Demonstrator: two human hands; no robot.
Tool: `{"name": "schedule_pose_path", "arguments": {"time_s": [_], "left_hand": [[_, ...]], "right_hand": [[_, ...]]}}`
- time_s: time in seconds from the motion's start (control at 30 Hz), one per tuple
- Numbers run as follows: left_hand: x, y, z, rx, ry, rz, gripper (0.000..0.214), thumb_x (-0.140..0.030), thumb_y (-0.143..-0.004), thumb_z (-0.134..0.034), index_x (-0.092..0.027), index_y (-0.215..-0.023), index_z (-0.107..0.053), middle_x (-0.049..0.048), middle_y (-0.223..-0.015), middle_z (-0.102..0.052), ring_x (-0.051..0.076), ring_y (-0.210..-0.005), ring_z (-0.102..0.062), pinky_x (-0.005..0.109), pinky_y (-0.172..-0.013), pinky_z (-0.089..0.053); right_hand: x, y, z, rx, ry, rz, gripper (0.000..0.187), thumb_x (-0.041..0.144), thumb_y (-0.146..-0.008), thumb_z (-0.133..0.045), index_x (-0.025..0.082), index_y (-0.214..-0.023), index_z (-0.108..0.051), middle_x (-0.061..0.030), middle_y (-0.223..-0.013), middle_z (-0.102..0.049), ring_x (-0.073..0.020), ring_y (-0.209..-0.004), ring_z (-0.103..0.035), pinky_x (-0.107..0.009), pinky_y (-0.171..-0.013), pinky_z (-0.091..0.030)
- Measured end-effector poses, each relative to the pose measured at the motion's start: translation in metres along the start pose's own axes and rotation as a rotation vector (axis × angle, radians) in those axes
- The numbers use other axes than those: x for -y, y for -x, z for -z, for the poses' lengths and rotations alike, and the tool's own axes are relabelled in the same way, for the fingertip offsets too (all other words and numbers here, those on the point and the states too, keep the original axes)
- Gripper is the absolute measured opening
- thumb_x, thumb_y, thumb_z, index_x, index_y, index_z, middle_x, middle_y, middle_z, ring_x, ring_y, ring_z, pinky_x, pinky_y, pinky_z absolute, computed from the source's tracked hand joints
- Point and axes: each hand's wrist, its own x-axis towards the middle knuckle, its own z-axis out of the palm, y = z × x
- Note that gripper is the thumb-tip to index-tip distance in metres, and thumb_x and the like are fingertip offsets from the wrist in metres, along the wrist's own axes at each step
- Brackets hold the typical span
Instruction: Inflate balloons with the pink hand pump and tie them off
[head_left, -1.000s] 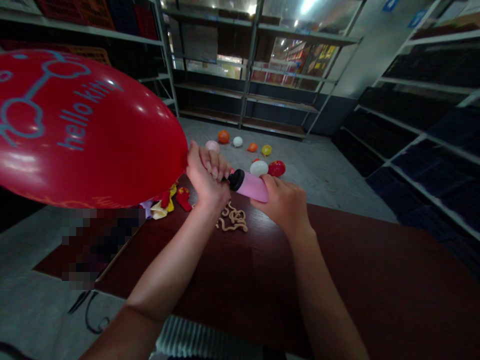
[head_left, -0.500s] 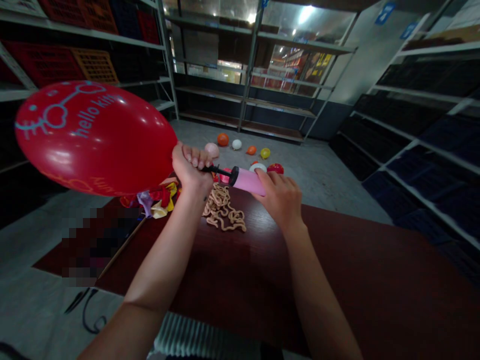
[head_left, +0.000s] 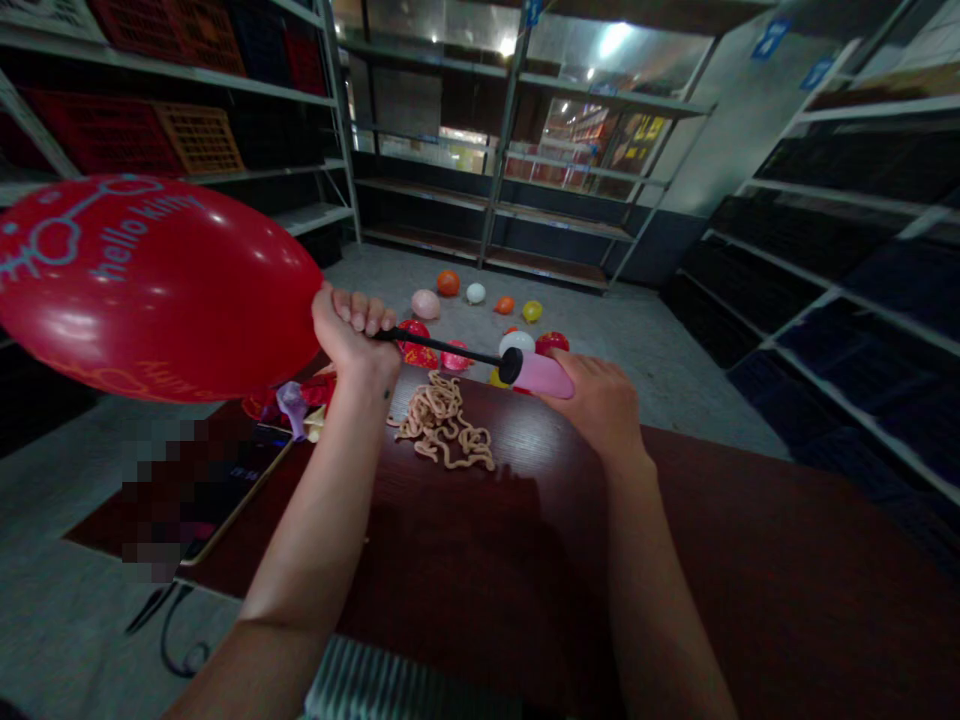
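Observation:
A large inflated red balloon [head_left: 172, 290] with blue and orange print sits at the left, its neck hidden in my left hand [head_left: 356, 330]. That hand is closed around the neck and the black end of a balloon pump. My right hand [head_left: 600, 400] grips the pump's pink barrel [head_left: 536, 373]. Between my hands the pump's black rod [head_left: 450, 347] shows at length, so the pump is drawn out. Below it, a tangled heap of beige string [head_left: 442, 420] lies on the dark red-brown table [head_left: 480, 560].
Limp balloons [head_left: 292, 405] and a phone [head_left: 240, 480] lie at the table's left. Several inflated balloons, among them an orange one [head_left: 448, 283] and a white one [head_left: 475, 293], rest on the floor beyond. Metal shelves [head_left: 495, 200] with crates [head_left: 199, 135] stand around.
My hands have moved apart, the left one leftward with the balloon and the right one rightward with the barrel. More of the pump's black rod now shows between them.

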Motion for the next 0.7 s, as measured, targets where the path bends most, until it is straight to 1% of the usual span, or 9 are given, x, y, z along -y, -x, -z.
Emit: {"name": "schedule_pose_path", "arguments": {"time_s": [0.13,0.3,0.37,0.43,0.53,0.63,0.7], "left_hand": [[0.005,0.005,-0.001,0.011,0.014,-0.014,0.052,-0.019,-0.105,-0.036,-0.019,-0.056,-0.022,-0.0068,-0.043,-0.019,0.006,-0.032,-0.02,0.023,-0.038,-0.019],[0.013,0.008,-0.001,0.015,0.023,0.022,0.053,-0.02,-0.106,-0.035,-0.019,-0.054,-0.024,-0.0069,-0.042,-0.019,0.005,-0.032,-0.019,0.022,-0.038,-0.018],[0.021,0.009,0.001,0.029,0.009,0.045,0.054,-0.023,-0.106,-0.038,-0.019,-0.055,-0.024,-0.007,-0.042,-0.02,0.006,-0.032,-0.02,0.023,-0.038,-0.02],[0.032,0.014,0.004,0.042,-0.017,0.056,0.054,-0.028,-0.105,-0.045,-0.02,-0.056,-0.024,-0.0073,-0.042,-0.02,0.006,-0.032,-0.021,0.023,-0.038,-0.021],[0.049,0.027,0.004,0.049,-0.054,0.074,0.056,-0.035,-0.103,-0.052,-0.02,-0.056,-0.025,-0.0077,-0.042,-0.02,0.006,-0.033,-0.02,0.023,-0.037,-0.021],[0.061,0.04,0.003,0.047,-0.069,0.1,0.056,-0.036,-0.104,-0.049,-0.02,-0.057,-0.024,-0.0074,-0.042,-0.02,0.007,-0.033,-0.02,0.023,-0.036,-0.022],[0.065,0.044,0.002,0.039,-0.07,0.11,0.056,-0.035,-0.105,-0.047,-0.02,-0.057,-0.024,-0.0073,-0.042,-0.02,0.007,-0.033,-0.02,0.023,-0.036,-0.022]], "right_hand": [[0.005,0.001,0.005,0.051,-0.021,-0.009,0.034,0.041,-0.089,-0.067,0.02,-0.116,-0.068,-0.0088,-0.101,-0.076,-0.025,-0.083,-0.069,-0.033,-0.069,-0.041],[0.018,-0.003,0.012,0.081,0.007,0.014,0.035,0.04,-0.087,-0.066,0.019,-0.115,-0.067,-0.0097,-0.101,-0.076,-0.0245,-0.078,-0.069,-0.032,-0.064,-0.038],[0.026,-0.005,0.014,0.093,0.009,0.018,0.037,0.041,-0.087,-0.066,0.018,-0.116,-0.067,-0.0106,-0.101,-0.076,-0.0239,-0.076,-0.068,-0.032,-0.062,-0.037],[0.035,-0.007,0.017,0.112,-0.001,0.016,0.038,0.043,-0.088,-0.064,0.018,-0.116,-0.067,-0.0104,-0.098,-0.077,-0.0228,-0.072,-0.067,-0.032,-0.06,-0.035],[0.048,-0.009,0.022,0.139,-0.012,0.001,0.038,0.045,-0.089,-0.062,0.018,-0.116,-0.066,-0.0096,-0.094,-0.076,-0.0216,-0.069,-0.065,-0.031,-0.058,-0.031],[0.056,-0.011,0.026,0.162,-0.008,-0.014,0.037,0.044,-0.089,-0.061,0.018,-0.115,-0.066,-0.0099,-0.092,-0.076,-0.0215,-0.068,-0.064,-0.031,-0.058,-0.03],[0.057,-0.011,0.028,0.174,-0.007,-0.017,0.036,0.044,-0.089,-0.062,0.017,-0.113,-0.066,-0.0105,-0.092,-0.076,-0.0216,-0.068,-0.064,-0.031,-0.059,-0.03]]}}
